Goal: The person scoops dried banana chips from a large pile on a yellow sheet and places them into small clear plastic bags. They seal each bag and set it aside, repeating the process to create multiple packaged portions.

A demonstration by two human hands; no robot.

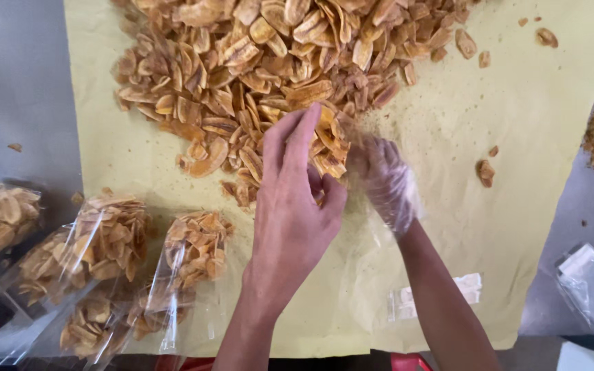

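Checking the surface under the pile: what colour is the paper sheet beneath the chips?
Pale yellow paper sheet, speckled with crumbs, seen in the head view.

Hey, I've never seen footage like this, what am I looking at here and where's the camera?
The one picture comes from a camera worn on a person's head, looking down at their own two hands. A big pile of fried chips lies on yellow paper over a grey table. The bare left hand and the right hand, in a thin clear glove, together gather a handful of chips at the pile's edge. Filled clear bags lie at the left; an empty bag at the right.
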